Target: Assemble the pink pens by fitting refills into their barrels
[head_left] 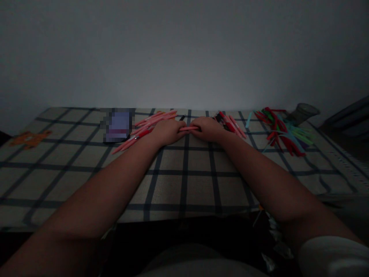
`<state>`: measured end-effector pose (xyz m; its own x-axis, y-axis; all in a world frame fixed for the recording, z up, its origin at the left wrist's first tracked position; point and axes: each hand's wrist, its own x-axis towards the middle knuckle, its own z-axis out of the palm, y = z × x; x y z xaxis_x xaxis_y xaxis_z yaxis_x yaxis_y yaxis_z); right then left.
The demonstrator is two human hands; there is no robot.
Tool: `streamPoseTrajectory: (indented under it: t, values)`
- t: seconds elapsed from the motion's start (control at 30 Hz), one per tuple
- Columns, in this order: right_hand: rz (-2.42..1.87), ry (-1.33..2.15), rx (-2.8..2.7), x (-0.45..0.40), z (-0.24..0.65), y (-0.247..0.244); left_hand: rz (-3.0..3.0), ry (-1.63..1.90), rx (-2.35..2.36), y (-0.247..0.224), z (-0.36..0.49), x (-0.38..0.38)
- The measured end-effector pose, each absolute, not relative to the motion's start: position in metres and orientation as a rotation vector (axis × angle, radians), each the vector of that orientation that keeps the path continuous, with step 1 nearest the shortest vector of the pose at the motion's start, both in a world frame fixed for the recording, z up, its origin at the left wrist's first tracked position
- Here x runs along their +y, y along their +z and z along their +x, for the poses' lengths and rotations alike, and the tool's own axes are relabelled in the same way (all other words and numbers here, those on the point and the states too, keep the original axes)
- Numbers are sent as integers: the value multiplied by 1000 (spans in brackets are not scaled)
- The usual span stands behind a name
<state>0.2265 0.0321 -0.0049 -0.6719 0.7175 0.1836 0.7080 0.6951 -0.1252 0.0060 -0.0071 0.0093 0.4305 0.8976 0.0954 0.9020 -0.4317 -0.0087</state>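
Observation:
Above the middle of the table, my left hand (168, 131) and my right hand (209, 129) are close together, fingers closed round a few slim pink pens (189, 129) that bridge the gap between them. How many pens there are cannot be made out. Beside my left hand lies a loose bunch of pink pens (150, 123), with a red pen (141, 134) near its front. Just past my right wrist is another group of red and pink pens (235, 126), with some black parts among them.
A pixelated phone-like rectangle (119, 124) lies left of the pens. Further left is an orange flat piece (30, 138). At right sit a tangle of red, green and blue strips (281, 130) and a see-through cup (304, 112). A checked cloth (170, 188) covers the table, against a wall.

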Motion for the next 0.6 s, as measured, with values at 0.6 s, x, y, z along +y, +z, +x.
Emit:
streamPoseTrajectory:
  t: [0.6]
  values:
    - [-1166, 21, -2698, 30, 225, -4, -2614, -137, -1651, 9, 6, -7]
